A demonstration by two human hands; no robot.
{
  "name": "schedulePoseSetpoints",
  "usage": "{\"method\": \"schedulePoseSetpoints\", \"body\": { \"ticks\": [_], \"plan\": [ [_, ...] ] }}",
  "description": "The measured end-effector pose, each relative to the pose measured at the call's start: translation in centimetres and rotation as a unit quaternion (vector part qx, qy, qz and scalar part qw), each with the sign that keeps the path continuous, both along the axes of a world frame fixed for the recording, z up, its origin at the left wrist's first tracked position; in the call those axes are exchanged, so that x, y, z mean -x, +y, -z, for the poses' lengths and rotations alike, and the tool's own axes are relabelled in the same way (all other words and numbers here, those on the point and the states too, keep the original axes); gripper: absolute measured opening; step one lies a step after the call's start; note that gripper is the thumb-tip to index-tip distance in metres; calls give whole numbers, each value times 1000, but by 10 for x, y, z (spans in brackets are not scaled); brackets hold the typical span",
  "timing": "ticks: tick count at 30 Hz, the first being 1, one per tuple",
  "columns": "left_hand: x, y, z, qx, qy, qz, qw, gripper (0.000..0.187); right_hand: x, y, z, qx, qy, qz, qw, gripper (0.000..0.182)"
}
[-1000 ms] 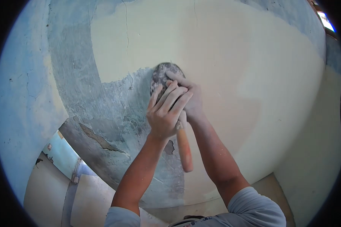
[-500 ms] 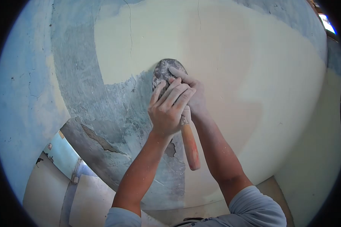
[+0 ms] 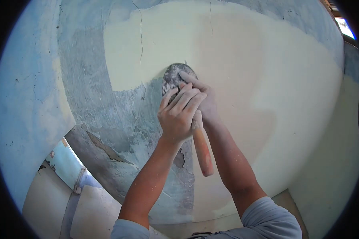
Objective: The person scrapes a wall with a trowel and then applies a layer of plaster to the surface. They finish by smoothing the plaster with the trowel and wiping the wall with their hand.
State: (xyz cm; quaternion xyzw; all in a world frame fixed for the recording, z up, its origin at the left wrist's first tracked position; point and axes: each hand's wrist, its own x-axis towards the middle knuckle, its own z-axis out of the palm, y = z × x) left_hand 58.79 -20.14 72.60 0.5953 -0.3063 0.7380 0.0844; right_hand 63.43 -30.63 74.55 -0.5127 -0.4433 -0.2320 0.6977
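A trowel with a dark, rounded, plaster-smeared blade (image 3: 172, 75) lies against the wall (image 3: 155, 36) in the middle of the head view. Its worn orange-red wooden handle (image 3: 203, 153) points down towards me. My right hand (image 3: 205, 99) is closed on the trowel from the right, one finger stretched along the blade. Overlapping it, my left hand (image 3: 178, 115) presses its bent fingers onto the lower blade. White dust coats the fingers of both hands. Where the blade meets the handle is mostly hidden by the hands.
Smooth pale coating (image 3: 135, 67) and a beige damp-looking patch (image 3: 231, 51) cover the wall's upper and right parts. Rough blue-grey surface (image 3: 119, 107) lies left, with a flaking crack (image 3: 107, 149) below. A wall opening's edge (image 3: 73, 137) is at lower left.
The wall has shifted slightly right and down in view. The trowel stays nearly in place, its handle end swung slightly right and up. Both hands keep their hold.
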Motion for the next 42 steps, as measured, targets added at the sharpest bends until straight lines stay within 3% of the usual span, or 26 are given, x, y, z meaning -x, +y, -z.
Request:
{"method": "schedulePoseSetpoints", "body": {
  "ticks": [1, 4, 9, 11, 14, 17, 22, 27, 32, 34, 35, 38, 40, 42],
  "plan": [
    [2, 1, 10, -2, 9, -2, 1000, 33, -3, -1, 12, 16, -46, 17, 999, 59],
    [4, 1, 21, -4, 16, -6, 1000, 32, -3, 2, 29, -14, 32, -58, 998, 56],
    [0, 5, -24, -25, -19, 11, 999, 31, -4, 4, -16, -16, -11, -21, 1000, 55],
    [2, 4, -24, -18, -25, 3, 1000, 31, -3, 3, -20, -37, 36, -112, 992, 57],
    [4, 6, 3, -17, 5, -2, 1000, 31, -7, 1, 12, -5, -28, -59, 998, 58],
    [-2, 6, 19, -5, 8, 5, 1000, 32, 1, 1, 16, 0, 19, -46, 999, 56],
    [2, 1, -40, -25, -19, 23, 999, 36, 5, -1, -44, -20, -9, -37, 999, 50],
    [3, 0, -16, -8, -11, 19, 1000, 34, 3, -2, -13, 5, -21, 2, 1000, 50],
    [1, 0, -25, -24, -44, 19, 999, 30, -7, -3, -19, -23, 7, -71, 997, 52],
    [3, -1, -53, -26, -59, 20, 998, 30, 4, -8, -52, 26, -63, 47, 997, 53],
    [0, -1, -61, -21, -61, 32, 997, 30, 8, -4, -63, -20, 1, -34, 999, 52],
    [0, -1, -56, -19, -63, 29, 997, 30, 9, -4, -57, -16, 2, -24, 1000, 51],
    [6, -1, -38, -17, -48, 28, 998, 30, 4, -2, -41, -30, 26, -99, 994, 52],
    [5, -1, -32, -13, -61, 25, 998, 29, 9, -4, -35, -4, 26, -41, 999, 53]
  ]
}}
